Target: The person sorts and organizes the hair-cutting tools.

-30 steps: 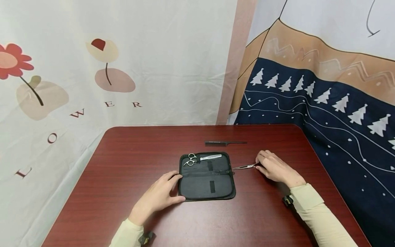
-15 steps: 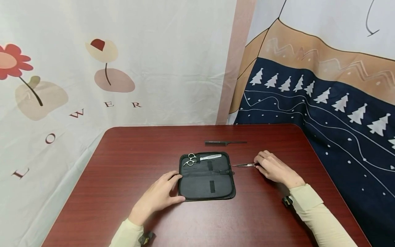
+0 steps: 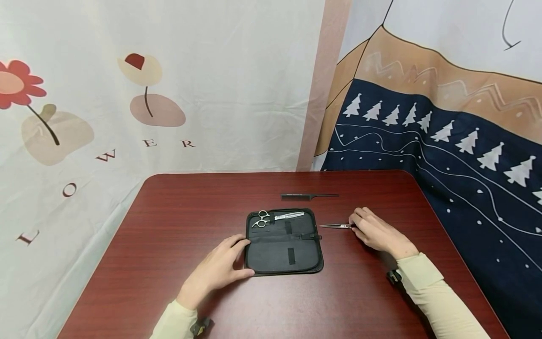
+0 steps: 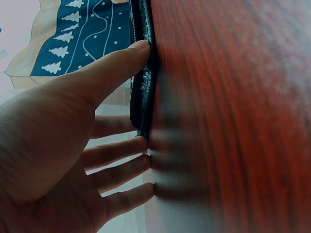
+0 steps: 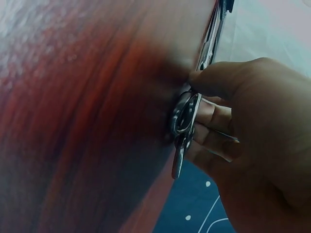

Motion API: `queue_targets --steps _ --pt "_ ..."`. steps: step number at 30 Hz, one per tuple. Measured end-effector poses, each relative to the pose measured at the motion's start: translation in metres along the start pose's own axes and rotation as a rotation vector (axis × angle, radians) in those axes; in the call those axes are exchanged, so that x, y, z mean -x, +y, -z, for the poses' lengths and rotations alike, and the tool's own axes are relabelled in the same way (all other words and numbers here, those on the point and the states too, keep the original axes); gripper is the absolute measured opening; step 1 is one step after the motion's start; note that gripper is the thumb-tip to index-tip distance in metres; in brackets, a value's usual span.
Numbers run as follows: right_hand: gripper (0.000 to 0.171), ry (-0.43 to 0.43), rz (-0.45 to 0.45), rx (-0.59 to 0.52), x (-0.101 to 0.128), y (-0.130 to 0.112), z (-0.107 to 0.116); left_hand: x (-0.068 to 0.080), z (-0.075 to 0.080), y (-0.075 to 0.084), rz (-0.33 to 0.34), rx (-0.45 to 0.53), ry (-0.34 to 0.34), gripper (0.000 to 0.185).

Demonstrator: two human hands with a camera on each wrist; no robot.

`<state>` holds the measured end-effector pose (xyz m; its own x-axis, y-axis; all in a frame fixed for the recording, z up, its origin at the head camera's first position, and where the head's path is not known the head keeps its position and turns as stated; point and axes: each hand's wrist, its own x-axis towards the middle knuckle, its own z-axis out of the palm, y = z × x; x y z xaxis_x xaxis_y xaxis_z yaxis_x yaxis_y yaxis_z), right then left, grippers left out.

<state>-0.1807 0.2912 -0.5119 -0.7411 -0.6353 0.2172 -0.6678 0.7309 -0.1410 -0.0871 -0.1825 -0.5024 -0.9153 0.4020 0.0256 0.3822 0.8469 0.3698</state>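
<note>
A black zippered case (image 3: 271, 256) lies unfolded on the table, with thinning shears (image 3: 289, 215) tucked under a strap in its upper half. My left hand (image 3: 218, 266) is at the case's left side, its thumb and fingertips touching the edge; in the left wrist view the fingers (image 4: 119, 155) are fairly straight. To the right of the case, my right hand (image 3: 377, 230) pinches a pair of silver scissors (image 3: 336, 226) near the handles, blades pointing left toward the case. The finger rings (image 5: 184, 114) show below the thumb in the right wrist view, low over the table.
Beyond the case lies a black tail comb (image 3: 296, 197), its thin handle pointing right. The reddish-brown table (image 3: 190, 212) has rounded far corners. Printed cloths (image 3: 237, 94) hang behind it and down its right side.
The scissors in my right hand have turned slightly, so the blades now lie nearly level across the view instead of slanting down to the left. My left hand and the case have stayed put.
</note>
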Motion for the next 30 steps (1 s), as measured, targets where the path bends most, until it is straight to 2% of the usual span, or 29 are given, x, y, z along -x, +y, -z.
queue_targets --steps 15,22,30 --pt "0.014 -0.001 -0.037 -0.003 0.002 -0.005 0.006 -0.001 0.002 0.001 0.002 0.01 -0.011 0.078" --pt "0.018 0.076 -0.011 -0.007 0.001 -0.01 0.009 0.0 0.003 0.002 0.007 0.014 -0.014 0.078" --pt "0.019 0.17 0.016 -0.087 -0.008 -0.024 0.016 0.0 0.003 0.002 0.008 0.015 -0.017 0.078"
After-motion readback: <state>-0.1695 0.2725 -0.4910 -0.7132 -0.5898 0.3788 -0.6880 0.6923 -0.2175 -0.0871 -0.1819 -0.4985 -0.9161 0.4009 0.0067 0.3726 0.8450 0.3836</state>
